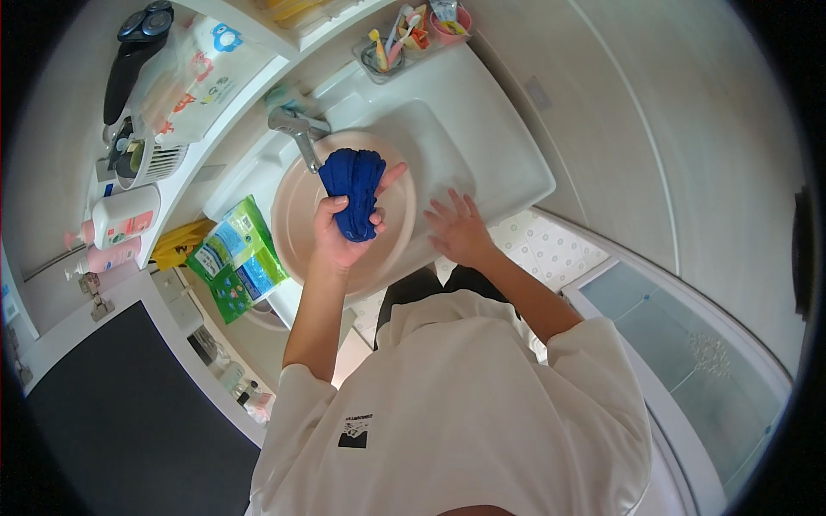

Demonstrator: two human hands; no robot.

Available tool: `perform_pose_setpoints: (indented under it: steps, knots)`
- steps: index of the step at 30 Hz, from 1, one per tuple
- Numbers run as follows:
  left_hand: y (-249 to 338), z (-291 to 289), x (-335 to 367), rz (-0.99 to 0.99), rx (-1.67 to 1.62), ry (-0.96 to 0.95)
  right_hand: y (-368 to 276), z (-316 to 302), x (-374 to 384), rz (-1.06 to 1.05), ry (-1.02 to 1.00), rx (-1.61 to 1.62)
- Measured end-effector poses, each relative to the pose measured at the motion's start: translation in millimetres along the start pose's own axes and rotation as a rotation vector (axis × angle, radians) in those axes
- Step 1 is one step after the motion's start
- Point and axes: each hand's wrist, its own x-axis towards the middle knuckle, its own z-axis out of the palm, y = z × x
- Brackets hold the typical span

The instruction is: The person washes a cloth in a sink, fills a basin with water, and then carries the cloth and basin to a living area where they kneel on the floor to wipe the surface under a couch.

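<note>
My left hand [337, 232] grips a bunched dark blue cloth [354, 187] and holds it over a round beige basin [301, 198] that sits in the white sink [482, 146]. The cloth hangs just beside the metal tap [297, 131]. My right hand [458, 229] rests flat with fingers spread on the sink's front rim, to the right of the basin, and holds nothing.
A green and blue packet [237, 258] lies left of the basin. White pump bottles [120, 219], an electric shaver [133, 52] and a shelf are at the left. A cup of toothbrushes [400, 39] stands behind the sink. A glass shower partition [688, 344] curves at the right.
</note>
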Motion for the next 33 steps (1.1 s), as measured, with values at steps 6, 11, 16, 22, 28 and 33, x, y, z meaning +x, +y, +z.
perform_pose_setpoints:
  steps: [6, 11, 16, 22, 28, 33]
  knots:
    - [-1.5, -2.5, 1.1, -0.016, 0.016, -0.003, -4.9, 15.6, -23.0, -0.063, -0.177, -0.035]
    - [-0.1, -4.8, 0.0, -0.009, 0.017, 0.004, -10.4, -28.4, -28.4, -0.100, -0.227, 0.105]
    - [1.2, -5.3, 1.2, -0.013, 0.017, 0.003, 11.2, -67.4, -6.3, -0.068, -0.305, 0.177]
    - [1.2, -3.8, 1.1, 0.020, 0.098, 0.012, 37.9, -75.6, 25.6, 0.058, 0.032, 0.647]
    - [1.1, -11.2, -6.5, -0.028, 0.040, 0.009, 28.8, -90.3, 52.6, 0.357, 0.129, 1.669]
    - [-5.7, -15.1, 4.4, -0.020, 0.177, -0.047, 20.2, -118.4, 60.4, 0.288, 0.102, 1.968]
